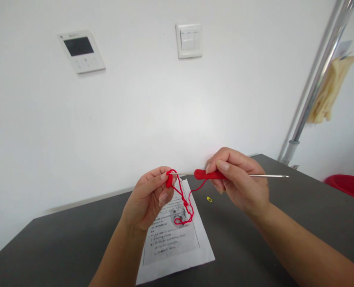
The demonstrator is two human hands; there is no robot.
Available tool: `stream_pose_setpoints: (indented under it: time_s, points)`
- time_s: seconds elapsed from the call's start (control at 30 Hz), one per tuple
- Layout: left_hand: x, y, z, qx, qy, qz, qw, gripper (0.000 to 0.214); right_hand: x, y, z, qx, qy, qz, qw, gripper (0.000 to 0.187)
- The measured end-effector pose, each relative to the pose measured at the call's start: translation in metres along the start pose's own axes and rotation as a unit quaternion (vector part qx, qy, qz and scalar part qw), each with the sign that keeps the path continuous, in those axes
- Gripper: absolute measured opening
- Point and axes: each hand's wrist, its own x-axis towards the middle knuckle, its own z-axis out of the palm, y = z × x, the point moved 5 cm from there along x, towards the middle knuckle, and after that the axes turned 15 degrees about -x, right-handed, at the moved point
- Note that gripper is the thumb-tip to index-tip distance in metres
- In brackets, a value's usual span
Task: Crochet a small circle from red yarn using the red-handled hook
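Observation:
Between the thumb and fingers of my left hand point(151, 195) is pinched a small red crochet piece point(169, 180). My right hand point(242, 179) grips a crochet hook by its red handle point(210, 174); a thin metal shaft sticks out at both ends. The left tip of the hook point(182, 174) reaches the crochet piece at my left fingertips; whether it passes through a loop is too small to tell. Red yarn point(191, 213) hangs from the piece in a tangled loop over the paper, and one strand runs up towards my right hand.
A printed sheet of paper point(177, 253) lies on the dark grey table point(75, 239) below my hands. A yellow stitch marker point(209, 199) rests right of it. Behind is a white wall with a switch point(189, 40) and a panel point(82, 52). A metal pole point(320, 83) and red basin point(347, 185) stand right.

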Motion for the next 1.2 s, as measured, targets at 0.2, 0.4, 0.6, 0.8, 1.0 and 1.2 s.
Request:
stream_pose_setpoints:
  time_s: [0.2,0.4,0.6,0.8,1.0,1.2]
  points:
    - [0.001,-0.001,-0.002,0.009,0.008,-0.007,1.0,0.025,-0.001,0.001,0.0,-0.023,0.01,-0.002,1.0,0.022]
    - [0.001,0.004,-0.004,0.053,0.042,0.039,0.997,0.022,-0.002,0.001,0.0,-0.044,-0.007,-0.006,0.999,0.025]
    - [-0.003,0.015,0.0,0.103,0.083,0.113,0.985,0.019,0.0,0.003,0.009,-0.027,-0.114,-0.003,0.993,0.031]
    - [-0.008,0.016,0.003,0.158,0.084,0.144,0.973,0.01,-0.002,-0.003,0.012,-0.085,-0.092,-0.011,0.992,0.031]
    - [-0.011,0.013,0.001,0.212,0.073,0.15,0.963,0.004,-0.003,-0.002,0.014,-0.114,-0.093,-0.031,0.989,0.007]
    - [-0.011,0.015,0.001,0.216,0.084,0.176,0.957,0.002,-0.004,-0.004,0.014,-0.214,-0.116,-0.135,0.961,0.004]
